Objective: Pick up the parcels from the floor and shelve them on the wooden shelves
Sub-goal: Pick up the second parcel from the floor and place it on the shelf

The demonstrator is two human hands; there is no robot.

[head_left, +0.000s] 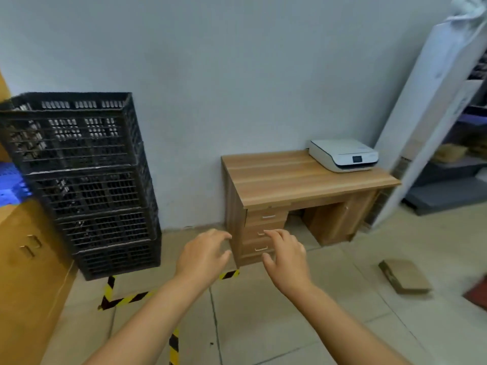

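A flat brown cardboard parcel [405, 277] lies on the tiled floor at the right. A dark red object [477, 295], cut off by the right edge, lies just beyond it. My left hand [204, 255] and my right hand [286, 258] are both stretched out in front of me, fingers spread, holding nothing. They hover in front of the wooden desk's drawers, well to the left of the parcel. Shelves [461, 164] holding brownish items show at the far right, partly hidden by a leaning white board.
A wooden desk [303, 177] with a white printer [342, 155] stands against the wall. A tall stack of black plastic crates [87, 180] is at the left, beside a yellow-brown cabinet [23, 272]. Black-and-yellow tape [123, 299] marks the floor. A white board [427, 114] leans at the right.
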